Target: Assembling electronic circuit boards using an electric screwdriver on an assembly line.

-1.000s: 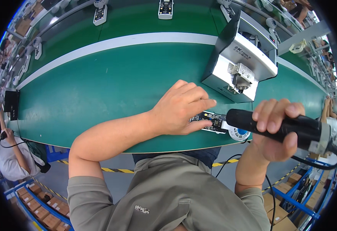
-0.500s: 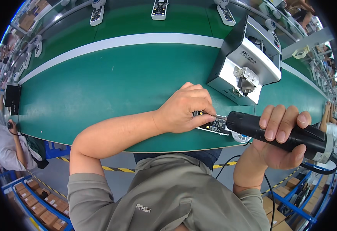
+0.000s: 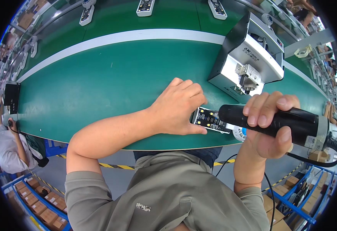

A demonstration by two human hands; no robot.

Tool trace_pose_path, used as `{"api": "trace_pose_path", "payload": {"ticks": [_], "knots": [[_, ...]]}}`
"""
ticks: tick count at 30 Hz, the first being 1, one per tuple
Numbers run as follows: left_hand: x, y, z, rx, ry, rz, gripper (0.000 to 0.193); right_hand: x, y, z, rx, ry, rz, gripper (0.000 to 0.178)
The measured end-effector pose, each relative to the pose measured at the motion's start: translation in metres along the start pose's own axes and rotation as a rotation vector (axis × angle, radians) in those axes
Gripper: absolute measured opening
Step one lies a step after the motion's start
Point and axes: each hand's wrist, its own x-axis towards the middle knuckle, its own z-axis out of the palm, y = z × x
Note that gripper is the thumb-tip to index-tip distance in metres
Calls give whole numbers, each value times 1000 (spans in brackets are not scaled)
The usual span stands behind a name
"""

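My right hand (image 3: 270, 125) is wrapped around a black electric screwdriver (image 3: 303, 125), tilted with its front end pointing left. That end hangs over a small white device (image 3: 214, 120) with an exposed black circuit board and yellow-white LEDs, lying near the bench's front edge. The screwdriver hides its bit and part of the board. Beside the device's left end, my left hand (image 3: 180, 109) has its thumb and fingers apart with nothing visible between them. A round white part with a blue centre (image 3: 240, 133) shows at the device's right end, under the screwdriver.
A silver-and-black screw feeder (image 3: 249, 57) stands behind the screwdriver. More devices (image 3: 145, 7) sit on the far green belt past a white strip (image 3: 130, 35). A black box (image 3: 12, 94) is at the far left. The screwdriver's cable (image 3: 326, 161) loops down at the right.
My left hand has let go of its pinch near the screwdriver tip and drawn back left, uncovering the board. The screwdriver has moved up and slightly left. The far devices have shifted left in view.
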Motion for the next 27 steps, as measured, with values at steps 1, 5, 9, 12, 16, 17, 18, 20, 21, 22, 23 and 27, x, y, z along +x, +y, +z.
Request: {"api": "trace_pose_path", "payload": {"ticks": [1,5,9,12,16,17,18,20,21,22,23,27], "knots": [[0,-2,0,-3,-11,3,46,1,3,0,3,-27,-3,42],[2,-4,1,-9,-34,12,44,4,11,1,9,-81,-6,40],[4,-5,1,-4,-27,24,43,6,14,5,6,-85,5,38],[4,-6,1,6,-31,22,43,3,15,9,-37,-18,65,37],[5,-7,3,10,-29,27,43,9,19,15,-55,-11,104,34],[6,-7,4,11,-27,30,43,12,20,15,-56,-19,112,33],[6,-8,4,13,-25,34,43,14,22,16,-58,-28,119,32],[8,-8,6,7,-39,25,42,16,25,15,-60,-36,126,31],[9,-9,6,1,-53,18,42,18,26,14,-63,-45,134,30],[10,-9,7,-5,-66,11,42,19,27,13,-67,-54,141,29],[11,-9,8,-11,-79,5,43,20,27,12,-71,-62,147,27],[16,-13,15,-10,-73,-4,43,18,32,4,-26,-20,136,25]]}}
